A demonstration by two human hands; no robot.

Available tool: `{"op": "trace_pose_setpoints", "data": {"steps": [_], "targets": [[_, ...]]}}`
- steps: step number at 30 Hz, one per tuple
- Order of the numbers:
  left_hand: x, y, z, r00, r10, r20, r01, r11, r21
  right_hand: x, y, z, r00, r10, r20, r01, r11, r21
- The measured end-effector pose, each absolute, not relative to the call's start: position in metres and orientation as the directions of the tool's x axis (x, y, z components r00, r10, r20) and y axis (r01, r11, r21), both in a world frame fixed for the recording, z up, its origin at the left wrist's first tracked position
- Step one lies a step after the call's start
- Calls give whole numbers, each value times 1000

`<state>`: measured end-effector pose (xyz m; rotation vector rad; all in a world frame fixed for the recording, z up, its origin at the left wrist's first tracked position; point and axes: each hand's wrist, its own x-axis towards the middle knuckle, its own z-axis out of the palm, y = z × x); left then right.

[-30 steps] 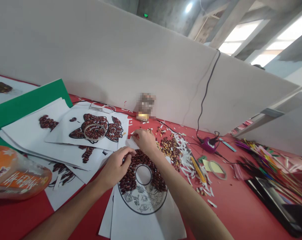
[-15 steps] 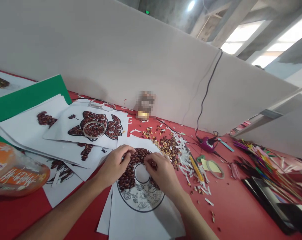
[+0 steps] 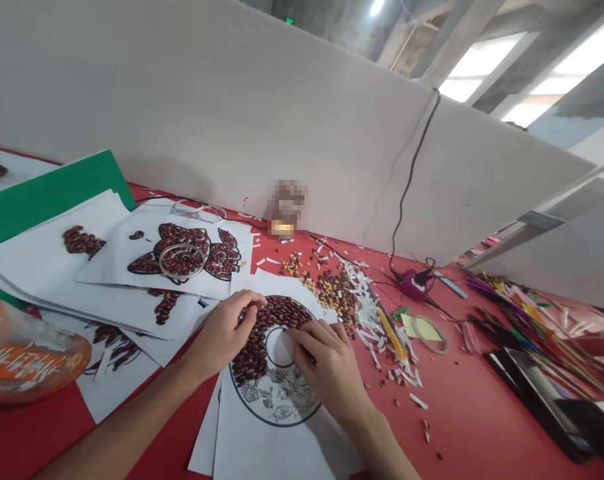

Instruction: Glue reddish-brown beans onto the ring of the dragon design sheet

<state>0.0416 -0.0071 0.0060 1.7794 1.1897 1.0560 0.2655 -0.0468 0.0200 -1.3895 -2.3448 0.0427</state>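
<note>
A sheet of white paper (image 3: 242,440) lies before me, printed with a round ring pattern (image 3: 285,397). Dark red beans (image 3: 252,357) cover the upper and left parts of the ring; the lower part shows bare line drawing. My left hand (image 3: 235,333) rests at the ring's left edge, thumb and fingers slightly apart, holding nothing visible. Over the ring's right side is my right hand (image 3: 325,360), its fingers bent and drawn together near the small inner circle. Whatever those fingertips hold is hidden. That hand also covers part of the ring.
Loose beans and corn kernels (image 3: 335,290) lie beside white paper strips (image 3: 365,307) and a yellow cutter (image 3: 392,333). More bean pictures (image 3: 182,250) overlap at left, near an orange bottle (image 3: 32,353). A purple power adapter (image 3: 415,283) and pipe cleaners (image 3: 532,320) are at right.
My right hand has shifted slightly down within the ring, and its fingers have drawn closer together. My left hand stays at the ring's left edge. The view has moved slightly.
</note>
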Motion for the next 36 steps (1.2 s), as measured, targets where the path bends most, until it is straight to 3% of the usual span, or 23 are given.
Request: {"op": "trace_pose_setpoints", "data": {"steps": [8, 16, 27, 32, 36], "targets": [[41, -7, 6, 233, 947, 220, 328, -290, 899, 266, -46, 18, -477, 800, 365, 841, 536, -75], [42, -7, 6, 235, 944, 231, 334, -301, 893, 265, -49, 23, -488, 792, 368, 832, 550, -80], [42, -8, 5, 242, 943, 230, 332, -303, 893, 259, -49, 24, -510, 791, 337, 845, 534, 24], [42, -8, 5, 246, 943, 226, 348, -304, 887, 257, -49, 24, -496, 813, 305, 853, 522, -5], [42, -9, 5, 241, 942, 234, 367, -311, 877, 258, -49, 23, -458, 832, 313, 852, 511, -112]]}}
